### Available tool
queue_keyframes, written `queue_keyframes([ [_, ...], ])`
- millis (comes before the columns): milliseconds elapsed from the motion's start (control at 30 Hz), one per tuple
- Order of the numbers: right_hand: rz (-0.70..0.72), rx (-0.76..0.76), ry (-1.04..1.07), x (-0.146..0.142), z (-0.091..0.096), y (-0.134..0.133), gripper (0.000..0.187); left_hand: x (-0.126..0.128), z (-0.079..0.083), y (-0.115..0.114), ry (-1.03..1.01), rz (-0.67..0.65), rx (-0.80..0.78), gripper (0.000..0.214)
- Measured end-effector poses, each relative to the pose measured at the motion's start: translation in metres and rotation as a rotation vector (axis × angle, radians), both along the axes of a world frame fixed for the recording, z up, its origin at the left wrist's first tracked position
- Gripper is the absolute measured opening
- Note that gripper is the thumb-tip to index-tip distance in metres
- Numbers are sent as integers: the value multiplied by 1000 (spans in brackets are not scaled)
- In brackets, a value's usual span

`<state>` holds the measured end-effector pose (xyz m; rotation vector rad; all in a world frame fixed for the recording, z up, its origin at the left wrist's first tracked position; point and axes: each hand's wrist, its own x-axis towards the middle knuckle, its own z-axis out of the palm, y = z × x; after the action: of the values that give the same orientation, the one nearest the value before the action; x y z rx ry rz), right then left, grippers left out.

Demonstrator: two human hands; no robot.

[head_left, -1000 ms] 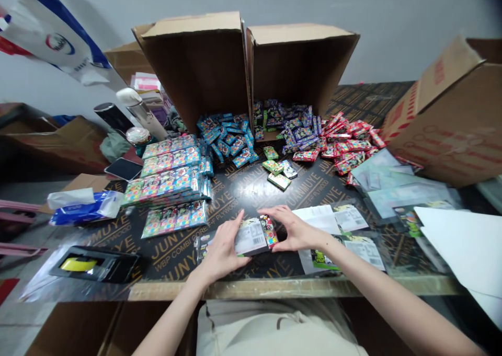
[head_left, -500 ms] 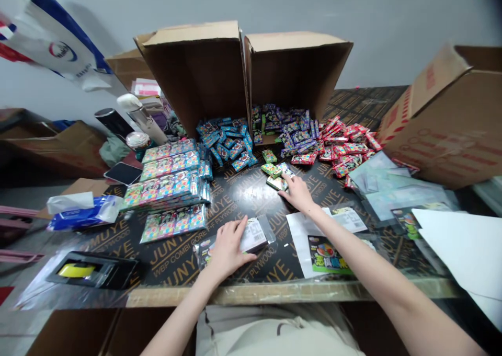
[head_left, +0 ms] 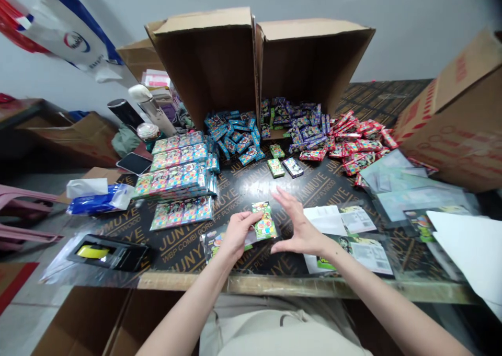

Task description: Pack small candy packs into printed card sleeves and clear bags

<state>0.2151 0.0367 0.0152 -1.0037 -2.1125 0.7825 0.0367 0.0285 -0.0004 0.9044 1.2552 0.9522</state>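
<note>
My left hand [head_left: 240, 231] is closed, with thumb and fingers pinching a small green candy box [head_left: 265, 226] with colourful round prints. Just right of it, my right hand [head_left: 300, 228] is open, its thumb and fingers spread and nothing between them. Beneath the left hand lies a clear plastic bag with a printed card [head_left: 212, 241], partly hidden. Ahead of both hands are a small green box [head_left: 276, 168], a white-and-dark box [head_left: 293, 168] and another green box [head_left: 276, 151]. Printed clear bags [head_left: 371, 254] and white paper [head_left: 323, 219] lie near my right forearm.
Two open cartons [head_left: 204, 58] stand behind piles of blue packs [head_left: 235, 136], purple packs [head_left: 309, 131] and red packs [head_left: 361, 141]. Stacked packs [head_left: 176, 178] lie left, near a tape dispenser [head_left: 110, 252]. Plastic sleeves [head_left: 408, 188] and another carton [head_left: 455, 115] are right.
My right hand has drawn back from the small boxes towards my left hand and opened. My left hand has lifted from the plastic bag and now holds a green candy box.
</note>
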Motion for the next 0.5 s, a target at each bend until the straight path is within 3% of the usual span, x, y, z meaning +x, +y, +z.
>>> queue_keyframes([
  [67,99,108,-92,4,-1,3,82,-4,1,-2,32,-57,3,39],
  [133,53,150,-129,8,-8,8,71,-14,1,-4,154,-69,77,43],
  [200,-66,155,-168,12,-20,13,66,-29,-2,-5,452,-118,258,68],
  [300,-123,125,-245,18,-36,19,67,-48,-11,-8,939,-338,512,102],
  [367,-17,71,-235,19,-41,21,72,-54,-17,-12,1039,-435,555,106],
  [500,297,-120,-70,20,-38,24,84,-54,-19,-19,962,-453,526,111],
])
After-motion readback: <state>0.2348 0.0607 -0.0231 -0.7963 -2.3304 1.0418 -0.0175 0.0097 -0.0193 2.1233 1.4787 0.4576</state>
